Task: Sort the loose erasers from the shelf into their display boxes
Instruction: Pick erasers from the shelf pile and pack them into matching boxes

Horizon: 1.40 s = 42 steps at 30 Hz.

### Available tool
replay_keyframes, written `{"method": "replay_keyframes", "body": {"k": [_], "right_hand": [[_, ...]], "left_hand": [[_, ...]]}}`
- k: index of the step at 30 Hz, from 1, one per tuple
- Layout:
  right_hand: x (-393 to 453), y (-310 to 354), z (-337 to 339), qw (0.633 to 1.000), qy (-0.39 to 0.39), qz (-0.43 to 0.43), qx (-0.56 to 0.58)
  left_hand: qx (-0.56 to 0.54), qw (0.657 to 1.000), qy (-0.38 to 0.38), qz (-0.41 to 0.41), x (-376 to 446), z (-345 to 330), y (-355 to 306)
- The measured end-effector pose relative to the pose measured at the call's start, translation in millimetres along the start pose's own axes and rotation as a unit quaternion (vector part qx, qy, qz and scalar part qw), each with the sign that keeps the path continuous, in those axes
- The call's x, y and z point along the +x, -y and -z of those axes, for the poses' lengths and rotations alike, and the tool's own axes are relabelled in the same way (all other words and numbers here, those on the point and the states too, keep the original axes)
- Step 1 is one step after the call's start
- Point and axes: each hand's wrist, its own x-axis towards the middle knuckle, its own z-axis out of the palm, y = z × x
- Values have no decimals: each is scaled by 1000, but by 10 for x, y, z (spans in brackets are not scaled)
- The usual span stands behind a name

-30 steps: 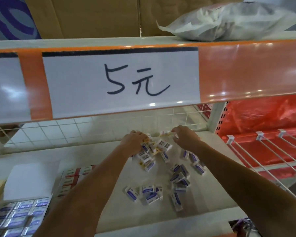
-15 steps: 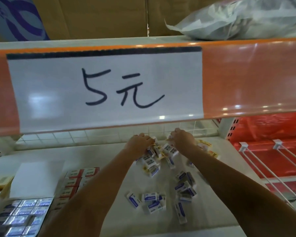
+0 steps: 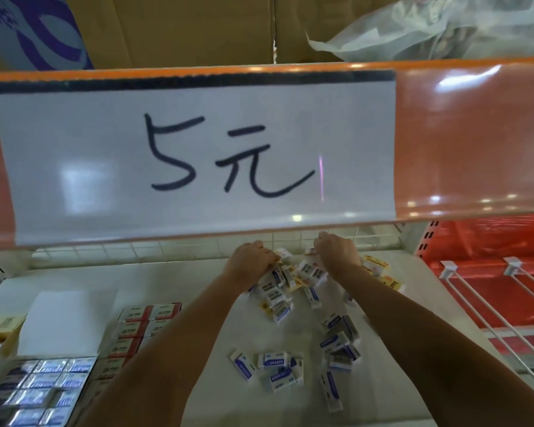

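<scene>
Since a second ago, drawn closer together at the shelf (image 3: 179, 282) back — left hand (image 3: 249, 262) and right hand (image 3: 336, 254), fingers curled round heaped loose erasers (image 3: 293, 277). Gathering under way; display boxes (image 3: 40, 392) wait well left.

Right in front of me, at twelve o'clock, hangs a white price sign (image 3: 195, 158) handwritten "5元" in an orange plastic strip (image 3: 472, 140). Above it sit cardboard cartons (image 3: 182, 29) and, at one o'clock, a crumpled plastic bag (image 3: 429, 26). At three o'clock white wire hooks (image 3: 487, 306) jut over red backing.
</scene>
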Motion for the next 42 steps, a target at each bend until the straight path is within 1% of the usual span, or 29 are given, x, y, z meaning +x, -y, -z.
{"method": "replay_keyframes", "body": {"k": [5, 12, 20, 23, 27, 30, 35, 40, 42], "right_hand": [[-18, -24, -8, 1000, -8, 14, 14], [-19, -8, -61, 1000, 14, 20, 5], [71, -10, -33, 998, 38, 38, -26], [61, -48, -32, 996, 34, 70, -37], [31, -73, -67, 995, 26, 84, -42], [41, -90, -47, 995, 23, 86, -39], [51, -33, 9, 995, 29, 86, -47], [38, -4, -41, 994, 36, 70, -74], [46, 1, -44, 995, 36, 71, -63]], "left_hand": [[-4, 1000, 2, 11, -28, 50, -27], [-11, 999, 29, 28, -39, 36, -18], [-41, 998, 25, 46, -40, 71, -3], [-70, 996, 25, 56, -40, 87, 33], [-97, 993, 7, 61, -60, 108, 69], [-114, 991, 4, 63, -83, 143, 99], [-111, 992, 12, 66, -138, 200, 112], [-120, 991, 2, 66, -161, 185, 90], [-124, 990, -5, 68, -160, 179, 89]]}}
